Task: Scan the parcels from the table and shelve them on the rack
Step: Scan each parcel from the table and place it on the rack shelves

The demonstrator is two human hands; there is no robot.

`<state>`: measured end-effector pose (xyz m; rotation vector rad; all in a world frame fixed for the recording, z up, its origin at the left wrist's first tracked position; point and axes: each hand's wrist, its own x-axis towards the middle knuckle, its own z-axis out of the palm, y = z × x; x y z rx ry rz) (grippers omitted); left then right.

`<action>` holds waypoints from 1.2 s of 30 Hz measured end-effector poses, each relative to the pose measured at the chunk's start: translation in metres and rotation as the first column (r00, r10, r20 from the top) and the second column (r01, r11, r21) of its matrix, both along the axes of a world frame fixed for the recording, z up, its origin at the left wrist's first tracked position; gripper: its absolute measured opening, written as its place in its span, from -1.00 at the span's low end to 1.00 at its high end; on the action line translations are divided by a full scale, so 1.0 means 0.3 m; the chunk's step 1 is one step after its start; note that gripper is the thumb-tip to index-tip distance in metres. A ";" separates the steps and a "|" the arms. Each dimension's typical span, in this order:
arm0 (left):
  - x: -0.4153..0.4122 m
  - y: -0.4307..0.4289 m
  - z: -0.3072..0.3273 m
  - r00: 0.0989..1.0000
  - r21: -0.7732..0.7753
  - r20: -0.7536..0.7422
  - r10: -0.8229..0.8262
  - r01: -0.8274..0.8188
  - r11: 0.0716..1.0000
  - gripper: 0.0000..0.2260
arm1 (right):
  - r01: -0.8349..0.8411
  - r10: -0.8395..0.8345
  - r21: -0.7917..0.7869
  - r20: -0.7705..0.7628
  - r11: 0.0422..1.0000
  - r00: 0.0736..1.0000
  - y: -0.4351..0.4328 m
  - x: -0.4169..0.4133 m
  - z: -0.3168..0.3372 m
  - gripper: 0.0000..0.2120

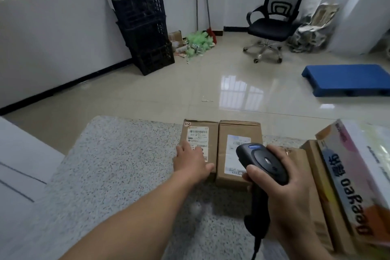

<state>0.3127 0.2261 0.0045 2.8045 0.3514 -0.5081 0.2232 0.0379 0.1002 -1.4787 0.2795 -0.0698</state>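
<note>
Right hand (282, 192) curled round black scanner (263, 162). Left hand (191, 160) flat on left box (198, 132), fingers straight. Scanner covers part of right box (239, 129).

The speckled table (118, 154) carries two labelled parcels (200, 129) side by side and bigger boxes (314, 164) rightward

Matt cardboard parcels (239, 133) on a speckled stone-like table (118, 154); glossy tiled floor (190, 91).

Left of the parcels (239, 130) the table (118, 154) lies open for reaching, while stacked boxes (337, 164) wall off its right side.
</note>
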 end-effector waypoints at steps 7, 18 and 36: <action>0.063 -0.025 -0.043 0.979 -0.051 -0.113 0.172 -0.179 0.983 -0.02 | -0.043 0.043 0.011 -0.085 0.999 0.995 -0.008 0.058 -0.044 -0.37; -0.156 0.226 -0.059 0.974 0.020 -0.151 0.171 -0.170 0.985 0.04 | -0.098 0.098 -0.020 -0.041 0.995 0.994 0.166 -0.034 -0.025 -0.30; -0.933 0.894 0.058 0.976 0.280 0.101 -0.193 0.159 0.947 -0.19 | -0.174 0.176 -0.061 0.028 0.983 0.984 0.668 -0.674 0.022 -0.41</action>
